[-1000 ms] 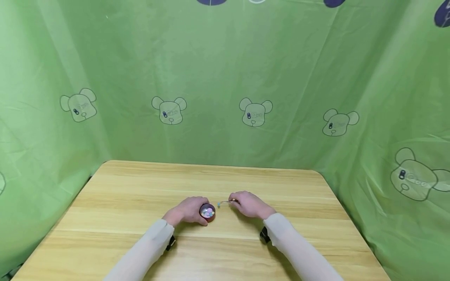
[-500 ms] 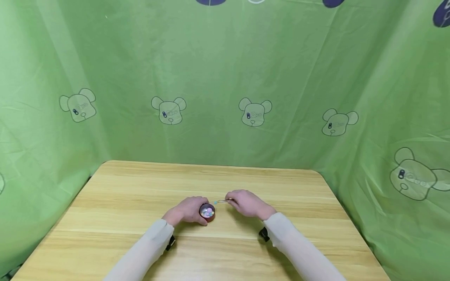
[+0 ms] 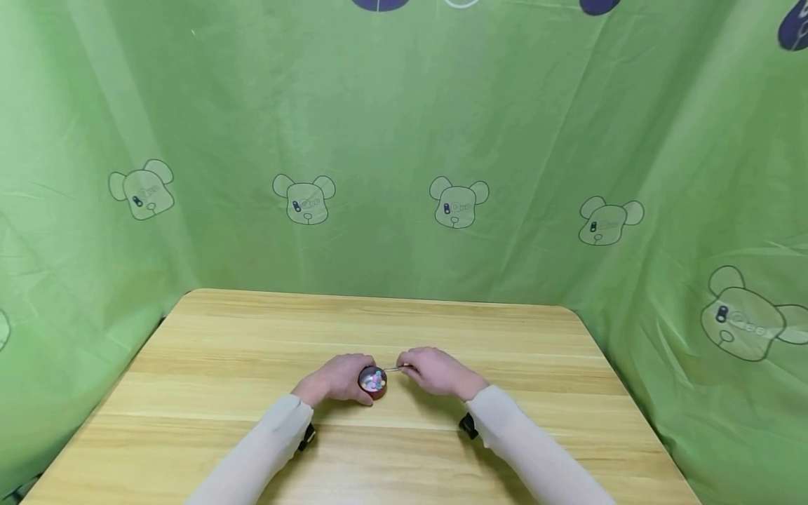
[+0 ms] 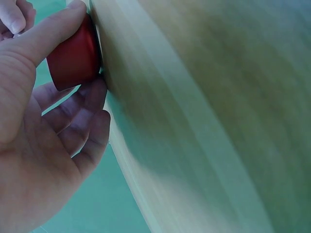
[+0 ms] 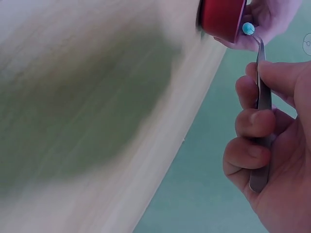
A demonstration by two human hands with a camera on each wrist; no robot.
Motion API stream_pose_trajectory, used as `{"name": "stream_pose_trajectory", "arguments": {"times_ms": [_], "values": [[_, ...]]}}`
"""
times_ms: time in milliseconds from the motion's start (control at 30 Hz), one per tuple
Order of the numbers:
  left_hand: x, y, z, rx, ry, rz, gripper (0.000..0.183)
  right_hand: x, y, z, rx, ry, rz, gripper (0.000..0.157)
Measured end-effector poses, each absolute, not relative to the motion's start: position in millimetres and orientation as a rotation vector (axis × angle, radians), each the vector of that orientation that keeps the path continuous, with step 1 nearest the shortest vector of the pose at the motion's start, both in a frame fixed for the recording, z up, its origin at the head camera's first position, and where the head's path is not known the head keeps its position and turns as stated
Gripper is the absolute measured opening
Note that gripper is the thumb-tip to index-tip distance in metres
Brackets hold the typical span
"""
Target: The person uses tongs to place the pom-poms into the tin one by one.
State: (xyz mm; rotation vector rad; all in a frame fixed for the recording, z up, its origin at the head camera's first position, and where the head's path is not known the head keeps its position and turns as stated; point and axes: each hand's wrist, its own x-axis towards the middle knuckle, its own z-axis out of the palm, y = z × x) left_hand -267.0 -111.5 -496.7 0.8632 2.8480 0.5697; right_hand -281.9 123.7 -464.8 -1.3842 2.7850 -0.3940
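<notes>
My left hand [image 3: 341,377] grips a small round red container [image 4: 75,58] standing on the table, thumb on one side and fingers on the other. Several small pastel balls [image 3: 372,381] lie inside it. In my right hand [image 3: 440,371] is a pair of metal tweezers [image 5: 264,97], pinched between thumb and fingers. Their bent tips hold a small turquoise ball [image 5: 248,28], which is at the container's rim in the right wrist view. From the head view the tips reach over the container's right edge.
Both hands work above a light wood-grain table [image 3: 252,322]. Green curtains [image 3: 379,252] with bear-head prints hang behind it and at both sides. Dark wrist devices [image 3: 468,426] sit under the sleeves.
My right hand has moved left, bringing the tweezers and the turquoise ball from beside the container to over its rim. The left hand and the container have stayed in place.
</notes>
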Motion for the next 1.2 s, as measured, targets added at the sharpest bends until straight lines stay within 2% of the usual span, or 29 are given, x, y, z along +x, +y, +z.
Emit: {"name": "stream_pose_trajectory", "arguments": {"times_ms": [1200], "values": [[-266.6,-112.0,-496.4,0.856,2.838,0.589,0.051,-286.3,129.1,-483.6,-1.318,2.734,-0.494,0.014]]}}
